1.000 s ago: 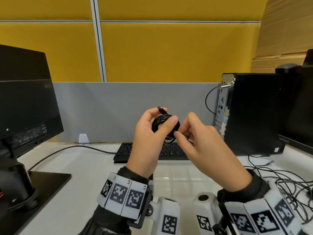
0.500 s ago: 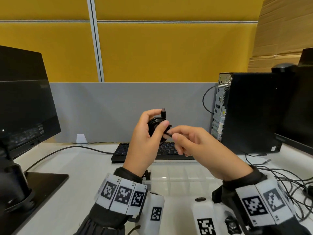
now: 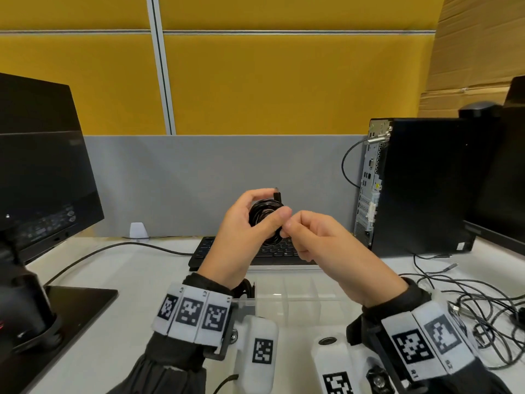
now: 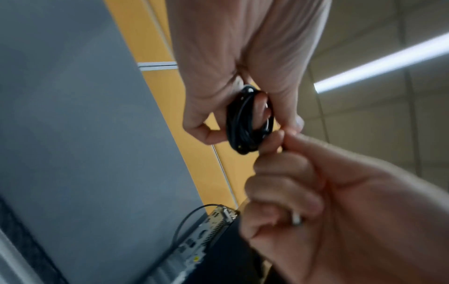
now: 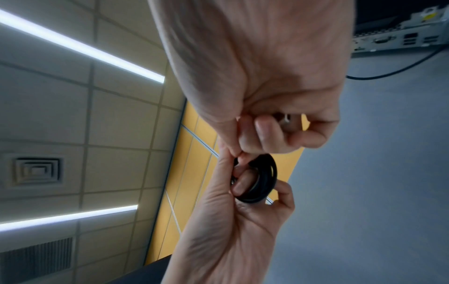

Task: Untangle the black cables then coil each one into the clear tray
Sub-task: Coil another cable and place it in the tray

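**Coiled black cable held up between both hands**

The coiled cable (image 3: 265, 220) sits wound into a small tight ring, held in the air above the desk and in front of the person's chest. The left hand (image 3: 237, 237) curls round it, thumb on the near side and fingers behind, with one fingertip (image 4: 261, 106) showing through the middle of the ring in the wrist views. A plug end (image 3: 277, 193) sticks up above the left fingers. The right hand (image 3: 329, 251) is closed, its thumb and forefinger pinching the cable's free end right at the edge of the coil, touching the left thumb; a bit of metal connector (image 4: 296, 219) shows inside its curled fingers.

Just below the hands, nearer the person, lies the clear tray (image 3: 295, 297) with its dividers, and something dark rests in its left end beneath the left wrist. Beyond the hands is a black keyboard (image 3: 204, 251). To the right of the right wrist, a loose tangle of cables (image 3: 466, 308) sprawls on the white desk (image 3: 136, 280). Farther right stands a black computer tower (image 3: 420, 183); off to the left of the left hand, a dark monitor (image 3: 42, 172).
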Motion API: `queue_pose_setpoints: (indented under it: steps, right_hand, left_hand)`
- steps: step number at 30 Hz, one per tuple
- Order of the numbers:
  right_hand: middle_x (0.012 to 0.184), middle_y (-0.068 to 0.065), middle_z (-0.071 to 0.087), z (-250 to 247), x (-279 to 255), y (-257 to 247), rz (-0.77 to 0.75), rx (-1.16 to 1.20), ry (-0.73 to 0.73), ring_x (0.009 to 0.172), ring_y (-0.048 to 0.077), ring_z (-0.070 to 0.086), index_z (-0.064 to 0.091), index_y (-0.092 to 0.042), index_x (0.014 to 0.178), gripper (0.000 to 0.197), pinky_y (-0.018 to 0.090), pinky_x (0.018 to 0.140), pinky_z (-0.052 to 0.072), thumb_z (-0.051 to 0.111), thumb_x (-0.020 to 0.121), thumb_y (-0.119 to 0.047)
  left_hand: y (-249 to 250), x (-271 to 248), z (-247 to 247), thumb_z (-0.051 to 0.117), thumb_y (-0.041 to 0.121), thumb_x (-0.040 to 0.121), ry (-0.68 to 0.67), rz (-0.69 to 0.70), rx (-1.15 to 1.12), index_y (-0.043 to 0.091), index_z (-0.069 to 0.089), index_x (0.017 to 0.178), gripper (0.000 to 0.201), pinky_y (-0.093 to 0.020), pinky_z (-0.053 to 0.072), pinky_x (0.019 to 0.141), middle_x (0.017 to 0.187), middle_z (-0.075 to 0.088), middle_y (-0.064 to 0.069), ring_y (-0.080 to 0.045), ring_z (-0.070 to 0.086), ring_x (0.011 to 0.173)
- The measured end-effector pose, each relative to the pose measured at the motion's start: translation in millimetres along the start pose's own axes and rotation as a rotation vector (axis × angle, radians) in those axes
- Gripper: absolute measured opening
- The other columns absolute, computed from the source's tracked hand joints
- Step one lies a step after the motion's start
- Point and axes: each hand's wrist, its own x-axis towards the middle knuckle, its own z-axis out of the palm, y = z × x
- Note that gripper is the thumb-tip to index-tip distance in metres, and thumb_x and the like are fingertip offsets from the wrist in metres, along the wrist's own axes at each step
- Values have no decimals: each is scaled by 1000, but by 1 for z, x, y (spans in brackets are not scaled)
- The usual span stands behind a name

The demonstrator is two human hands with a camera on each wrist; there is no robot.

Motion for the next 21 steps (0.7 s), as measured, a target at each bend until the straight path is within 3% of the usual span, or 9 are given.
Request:
queue_pose_setpoints:
  steps: [3,6,9,11,13,16,18,20,21]
  right_hand:
    - [42,-15,36,-2,-1,-3,-35,-4,41,42,2,30,59,-16,80,26,20,57,31,45,97,-29]
    - [37,-18,43,-3,-4,-7,-88,-45,33,40,-3,43,65,-11,93,26,8,52,33,44,98,-26]
    - [36,-23,46,-4,-5,-9,-144,-126,8,41,-9,47,66,-9,99,25,4,45,34,43,99,-18]
    - [38,-22,46,-5,-6,-11,-173,-153,-17,40,-6,46,67,-10,102,26,5,45,34,42,99,-16]
    - [40,-27,48,-7,-7,-14,-179,-167,-57,45,-12,50,66,-10,107,27,3,49,37,40,100,-14]
    - [40,-24,47,-9,-9,-17,-192,-273,-56,44,-10,47,66,-15,103,27,6,49,35,39,100,-18]
    - [48,-16,51,-11,-7,-14,-216,-425,4,45,-2,45,66,-21,96,27,11,50,32,40,100,-23]
    - [66,-11,56,-13,-6,-11,-214,-634,80,58,-1,49,61,-23,92,26,16,62,34,37,100,-25]
    - [75,-11,57,-13,-6,-11,-212,-742,121,69,1,50,57,-23,92,25,24,72,36,34,101,-25]
  left_hand:
    - [5,-1,-4,68,22,69,-63,23,-31,23,59,106,39,-20,52,78,93,64,3,-6,62,86]
    - [7,0,-2,64,11,81,-4,112,17,21,60,101,23,-17,51,75,92,65,4,-2,63,85]
    - [8,-1,4,61,13,87,83,202,160,21,60,96,13,-14,50,69,89,65,5,2,62,81]
    - [9,-3,9,60,13,89,132,255,215,17,58,96,9,-12,50,62,84,62,7,5,62,75]
    - [10,-5,13,59,13,89,152,282,227,15,57,98,10,-14,51,59,83,61,10,4,63,72]
    - [12,-4,10,60,13,88,92,183,144,16,59,98,11,-15,50,59,85,61,3,1,62,68]
    - [15,-3,3,60,12,87,11,47,49,15,58,96,9,-18,48,59,73,59,2,-3,57,60]
    - [18,-3,-3,54,8,90,-108,-70,-72,12,50,95,7,-21,48,61,60,55,1,-10,53,56]
    - [19,-3,-4,50,6,92,-157,-109,-116,11,47,94,7,-22,50,63,58,55,-1,-12,54,56]
